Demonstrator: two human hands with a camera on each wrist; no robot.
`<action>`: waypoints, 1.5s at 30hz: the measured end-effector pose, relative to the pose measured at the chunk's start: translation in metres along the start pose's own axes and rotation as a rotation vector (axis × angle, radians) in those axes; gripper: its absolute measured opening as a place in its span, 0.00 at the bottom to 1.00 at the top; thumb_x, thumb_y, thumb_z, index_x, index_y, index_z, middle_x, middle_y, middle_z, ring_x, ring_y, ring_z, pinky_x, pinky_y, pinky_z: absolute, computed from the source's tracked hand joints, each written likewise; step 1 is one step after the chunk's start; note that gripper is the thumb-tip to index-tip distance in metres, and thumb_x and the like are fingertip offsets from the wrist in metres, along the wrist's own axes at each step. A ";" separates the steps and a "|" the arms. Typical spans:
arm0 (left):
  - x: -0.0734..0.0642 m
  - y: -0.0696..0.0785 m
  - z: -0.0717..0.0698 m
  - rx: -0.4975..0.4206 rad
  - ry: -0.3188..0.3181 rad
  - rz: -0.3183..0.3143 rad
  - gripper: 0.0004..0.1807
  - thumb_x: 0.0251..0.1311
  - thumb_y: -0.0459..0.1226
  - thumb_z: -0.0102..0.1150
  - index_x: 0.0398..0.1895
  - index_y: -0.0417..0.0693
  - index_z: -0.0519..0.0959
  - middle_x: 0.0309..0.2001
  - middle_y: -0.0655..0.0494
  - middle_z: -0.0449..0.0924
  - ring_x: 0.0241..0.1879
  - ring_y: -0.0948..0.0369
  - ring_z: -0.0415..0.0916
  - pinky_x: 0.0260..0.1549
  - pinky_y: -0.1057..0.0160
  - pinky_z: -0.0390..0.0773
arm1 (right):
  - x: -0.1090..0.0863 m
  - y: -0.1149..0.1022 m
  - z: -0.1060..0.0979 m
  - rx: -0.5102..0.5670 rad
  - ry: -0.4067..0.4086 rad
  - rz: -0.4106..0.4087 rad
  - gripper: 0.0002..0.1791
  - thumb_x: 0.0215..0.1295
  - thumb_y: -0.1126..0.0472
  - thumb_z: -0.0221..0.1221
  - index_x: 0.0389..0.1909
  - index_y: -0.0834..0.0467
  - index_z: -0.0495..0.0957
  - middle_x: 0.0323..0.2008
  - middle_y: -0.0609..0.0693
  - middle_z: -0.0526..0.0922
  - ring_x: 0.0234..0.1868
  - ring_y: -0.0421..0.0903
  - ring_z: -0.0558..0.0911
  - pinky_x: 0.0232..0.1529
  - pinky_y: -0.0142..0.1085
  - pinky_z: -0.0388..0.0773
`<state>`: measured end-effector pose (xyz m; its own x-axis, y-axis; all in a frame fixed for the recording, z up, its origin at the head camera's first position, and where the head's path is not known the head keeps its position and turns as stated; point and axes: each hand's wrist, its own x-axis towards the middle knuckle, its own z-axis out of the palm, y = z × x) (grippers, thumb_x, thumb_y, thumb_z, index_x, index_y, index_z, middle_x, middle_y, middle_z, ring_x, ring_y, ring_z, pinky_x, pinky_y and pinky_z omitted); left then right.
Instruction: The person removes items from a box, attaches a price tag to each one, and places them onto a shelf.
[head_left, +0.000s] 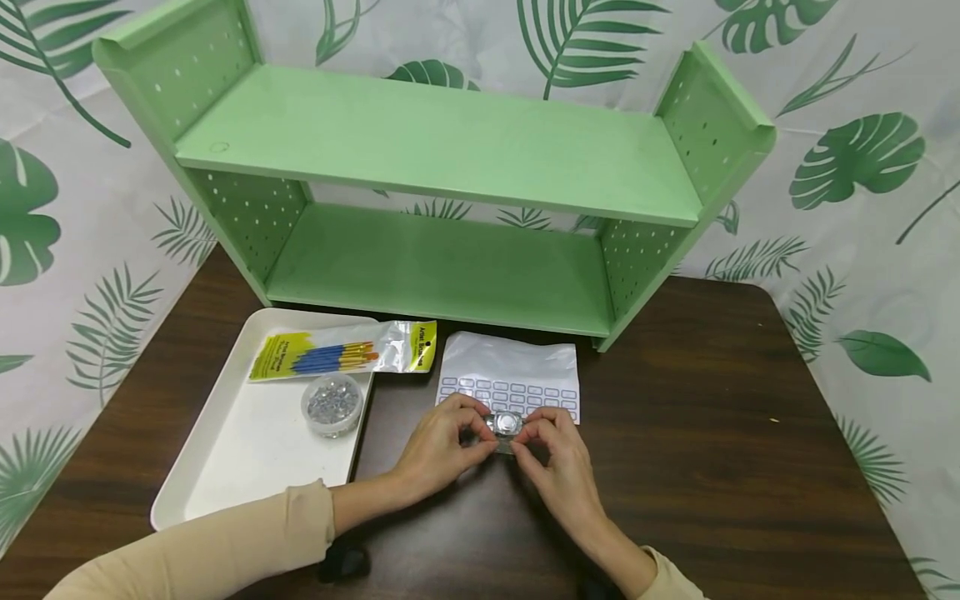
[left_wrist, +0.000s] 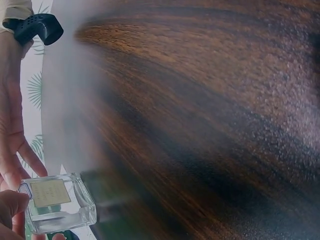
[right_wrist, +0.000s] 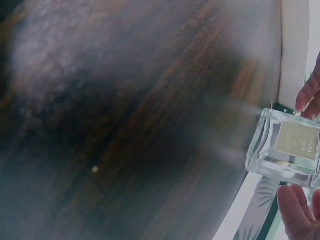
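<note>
A small clear glass bottle (head_left: pixel 507 423) with squared sides lies between my hands, over the near edge of a label sheet (head_left: pixel 510 358). A cream label (left_wrist: pixel 50 193) covers part of its face. A small blue-bordered sticker (left_wrist: pixel 25 190) shows at the bottle's edge, right by the fingertips. My left hand (head_left: pixel 442 440) grips the bottle's left side, thumb toward me and fingers on the far side. With thumb and fingers, my right hand (head_left: pixel 561 467) holds the right side. Fingertips partly cover the bottle's ends. The right wrist view shows the glass bottle (right_wrist: pixel 285 147) at its right edge.
A white tray (head_left: pixel 247 467) stands at left. It holds a round clear tub (head_left: pixel 332 405) of small shiny pieces and a pack of artist brushes (head_left: pixel 345 348) that overhangs its right rim. Behind the sheet, a green two-tier shelf (head_left: pixel 442 258) spans the back of the dark wood table (head_left: pixel 712 442).
</note>
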<state>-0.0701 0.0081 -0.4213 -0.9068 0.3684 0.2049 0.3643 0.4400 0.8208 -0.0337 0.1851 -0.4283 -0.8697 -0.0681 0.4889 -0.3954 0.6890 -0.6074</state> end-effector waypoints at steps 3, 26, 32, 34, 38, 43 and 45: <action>0.000 0.000 0.000 0.018 0.005 0.028 0.07 0.42 0.34 0.71 0.20 0.53 0.81 0.41 0.57 0.80 0.42 0.60 0.77 0.41 0.62 0.75 | 0.000 0.001 0.000 -0.004 0.001 -0.008 0.14 0.40 0.73 0.71 0.22 0.55 0.76 0.38 0.51 0.75 0.36 0.39 0.76 0.35 0.29 0.77; 0.003 -0.002 0.001 0.123 0.034 0.102 0.07 0.38 0.34 0.70 0.19 0.54 0.80 0.39 0.61 0.78 0.31 0.65 0.74 0.25 0.72 0.70 | 0.001 0.006 0.006 0.002 0.039 -0.092 0.18 0.38 0.77 0.70 0.22 0.56 0.73 0.36 0.52 0.74 0.32 0.39 0.76 0.27 0.27 0.78; 0.003 -0.001 0.001 0.147 0.036 0.113 0.07 0.38 0.35 0.70 0.19 0.54 0.80 0.38 0.61 0.77 0.30 0.65 0.73 0.26 0.72 0.70 | 0.002 0.008 0.005 0.026 0.053 -0.118 0.20 0.36 0.78 0.70 0.22 0.57 0.72 0.35 0.51 0.73 0.33 0.40 0.76 0.26 0.27 0.76; 0.003 -0.001 0.001 0.153 0.036 0.116 0.07 0.38 0.35 0.70 0.19 0.54 0.80 0.38 0.61 0.77 0.30 0.66 0.73 0.25 0.72 0.70 | 0.002 0.009 0.005 0.030 0.058 -0.124 0.20 0.35 0.79 0.71 0.22 0.57 0.72 0.35 0.51 0.74 0.33 0.40 0.75 0.25 0.28 0.75; 0.004 -0.001 0.001 0.156 0.033 0.121 0.07 0.38 0.35 0.71 0.19 0.54 0.80 0.37 0.61 0.77 0.28 0.67 0.72 0.24 0.72 0.69 | 0.001 0.010 0.005 0.042 0.054 -0.116 0.21 0.35 0.79 0.71 0.23 0.56 0.72 0.36 0.51 0.74 0.33 0.39 0.75 0.24 0.29 0.75; 0.005 -0.002 0.001 0.148 0.024 0.116 0.08 0.38 0.36 0.71 0.18 0.55 0.79 0.37 0.62 0.77 0.27 0.68 0.70 0.23 0.73 0.67 | 0.000 0.010 0.005 0.070 0.046 -0.090 0.21 0.36 0.79 0.71 0.25 0.57 0.71 0.36 0.51 0.74 0.34 0.38 0.75 0.25 0.27 0.76; 0.004 -0.002 0.000 0.147 0.018 0.110 0.09 0.39 0.36 0.71 0.18 0.55 0.78 0.37 0.62 0.77 0.27 0.68 0.70 0.23 0.73 0.67 | -0.001 0.010 0.005 0.083 0.040 -0.079 0.21 0.36 0.79 0.70 0.26 0.57 0.71 0.37 0.51 0.74 0.34 0.38 0.75 0.24 0.27 0.77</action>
<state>-0.0747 0.0092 -0.4220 -0.8629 0.4070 0.2995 0.4873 0.5133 0.7064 -0.0386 0.1881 -0.4376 -0.8230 -0.0895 0.5609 -0.4866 0.6205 -0.6150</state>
